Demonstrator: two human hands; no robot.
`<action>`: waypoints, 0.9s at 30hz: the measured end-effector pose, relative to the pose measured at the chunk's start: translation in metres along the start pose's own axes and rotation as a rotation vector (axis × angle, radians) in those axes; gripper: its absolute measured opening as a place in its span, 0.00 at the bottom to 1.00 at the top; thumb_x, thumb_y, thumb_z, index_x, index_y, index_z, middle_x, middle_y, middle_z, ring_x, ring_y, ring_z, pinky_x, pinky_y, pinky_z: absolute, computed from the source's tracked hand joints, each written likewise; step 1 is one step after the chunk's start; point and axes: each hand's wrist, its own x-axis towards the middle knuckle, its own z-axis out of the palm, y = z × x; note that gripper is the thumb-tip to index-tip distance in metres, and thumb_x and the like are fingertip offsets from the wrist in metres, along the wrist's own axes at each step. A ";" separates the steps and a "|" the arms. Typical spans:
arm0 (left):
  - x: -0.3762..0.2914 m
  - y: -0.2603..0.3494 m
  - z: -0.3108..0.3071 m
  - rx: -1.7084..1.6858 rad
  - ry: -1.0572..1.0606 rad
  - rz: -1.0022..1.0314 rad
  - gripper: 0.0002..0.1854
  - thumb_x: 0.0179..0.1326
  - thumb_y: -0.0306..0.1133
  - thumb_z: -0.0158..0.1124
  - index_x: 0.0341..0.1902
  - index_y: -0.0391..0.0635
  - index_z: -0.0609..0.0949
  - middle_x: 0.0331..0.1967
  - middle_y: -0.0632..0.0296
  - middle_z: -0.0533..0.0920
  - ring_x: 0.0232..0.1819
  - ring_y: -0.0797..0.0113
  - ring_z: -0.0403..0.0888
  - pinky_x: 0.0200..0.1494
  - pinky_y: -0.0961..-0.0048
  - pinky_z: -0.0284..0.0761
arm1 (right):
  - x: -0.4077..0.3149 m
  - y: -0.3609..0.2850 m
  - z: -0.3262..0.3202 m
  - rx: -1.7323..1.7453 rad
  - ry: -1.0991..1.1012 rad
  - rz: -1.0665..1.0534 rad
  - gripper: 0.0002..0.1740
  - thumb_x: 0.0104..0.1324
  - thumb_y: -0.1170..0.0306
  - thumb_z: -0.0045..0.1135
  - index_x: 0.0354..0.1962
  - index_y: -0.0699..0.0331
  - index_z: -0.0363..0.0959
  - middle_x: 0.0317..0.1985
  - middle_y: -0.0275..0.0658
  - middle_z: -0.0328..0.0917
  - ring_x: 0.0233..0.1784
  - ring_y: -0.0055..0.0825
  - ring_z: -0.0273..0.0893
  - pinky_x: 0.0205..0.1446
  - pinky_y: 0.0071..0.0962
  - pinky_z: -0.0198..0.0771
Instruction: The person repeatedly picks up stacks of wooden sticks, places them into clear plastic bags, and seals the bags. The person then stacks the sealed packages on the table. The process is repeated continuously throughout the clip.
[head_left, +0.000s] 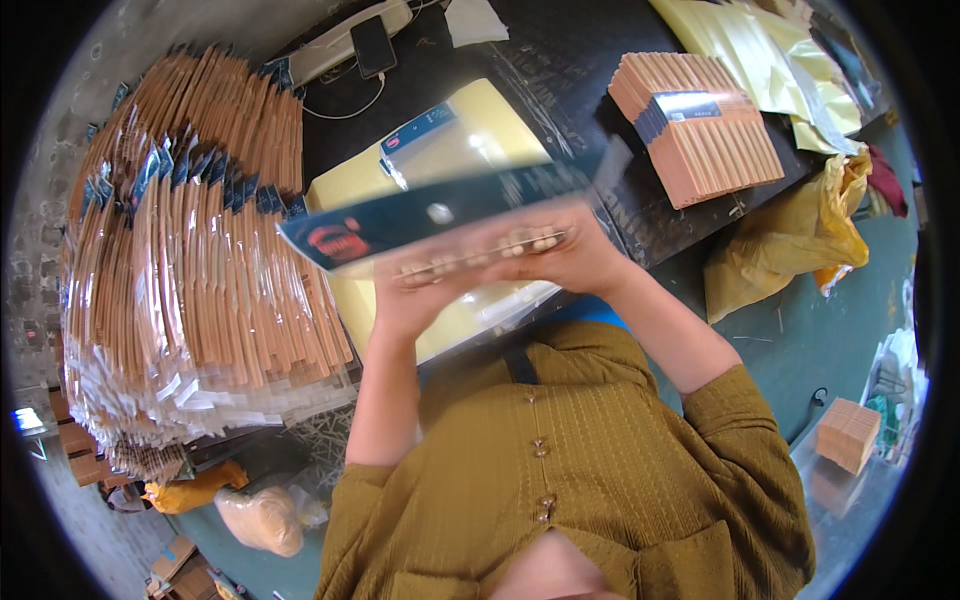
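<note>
Both of my hands hold a clear plastic pack of wooden sticks, likely chopsticks, with a dark blue header (465, 210). My left hand (412, 300) grips its left part and my right hand (566, 255) its right part. A row of pale round stick ends (517, 246) shows between my hands; blur hides finer detail. Beneath the pack, on a yellow sheet (345, 300), lies a clear plastic bag with a blue header (420, 135) that looks flat.
Many similar filled packs (217, 285) stand in tight rows at the left. A banded stack of wooden sticks (705, 142) lies right on the dark table (555, 82). A plugged-in phone (373, 46) sits at the back. A yellow sack (780, 240) is beside the table's right edge.
</note>
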 end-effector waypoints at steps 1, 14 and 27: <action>-0.003 0.003 0.010 -0.036 0.063 -0.036 0.19 0.47 0.16 0.76 0.45 0.34 0.84 0.42 0.58 0.87 0.43 0.68 0.85 0.47 0.72 0.82 | 0.002 -0.001 0.004 -0.022 0.038 0.034 0.18 0.53 0.76 0.76 0.42 0.65 0.84 0.40 0.37 0.87 0.40 0.23 0.84 0.49 0.24 0.78; 0.004 -0.028 0.019 0.255 0.013 0.260 0.12 0.44 0.24 0.79 0.33 0.41 0.86 0.26 0.61 0.86 0.28 0.70 0.83 0.33 0.71 0.79 | -0.006 0.026 0.011 -0.091 0.000 -0.154 0.18 0.52 0.81 0.72 0.43 0.66 0.84 0.44 0.42 0.87 0.53 0.38 0.84 0.55 0.29 0.81; -0.004 -0.068 0.008 0.334 -0.016 -0.155 0.17 0.50 0.25 0.79 0.43 0.44 0.84 0.40 0.66 0.85 0.42 0.73 0.80 0.45 0.72 0.78 | -0.021 0.076 0.014 0.016 0.128 0.259 0.20 0.51 0.73 0.79 0.42 0.68 0.82 0.39 0.35 0.86 0.41 0.16 0.78 0.47 0.22 0.77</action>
